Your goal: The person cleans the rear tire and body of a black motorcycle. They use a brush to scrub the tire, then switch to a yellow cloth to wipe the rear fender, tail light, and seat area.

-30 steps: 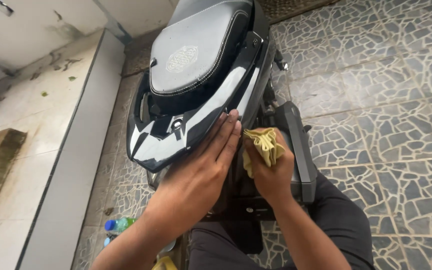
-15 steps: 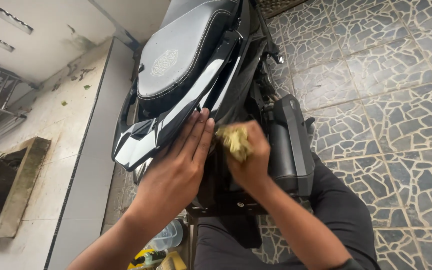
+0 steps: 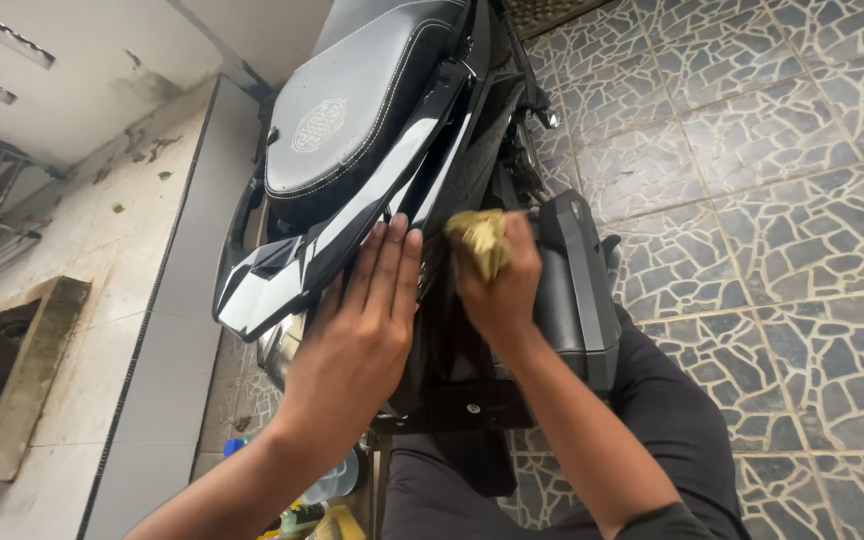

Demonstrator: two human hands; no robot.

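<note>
A round pale emblem (image 3: 319,124) sits stitched in the middle of the grey padded seat (image 3: 362,100) of the black and white scooter (image 3: 352,215). Low down by the wall stands a clear plastic bottle with a blue cap (image 3: 327,478). The left hand (image 3: 357,335) lies flat and wide open, its fingers straight, pressed on the shiny black side panel. The right hand (image 3: 500,285) is curled tight around a crumpled yellow cloth (image 3: 479,238), which touches the dark body just under the seat. The scooter's long side runs from the person up and away, over the grey stone-patterned floor (image 3: 752,200).
</note>
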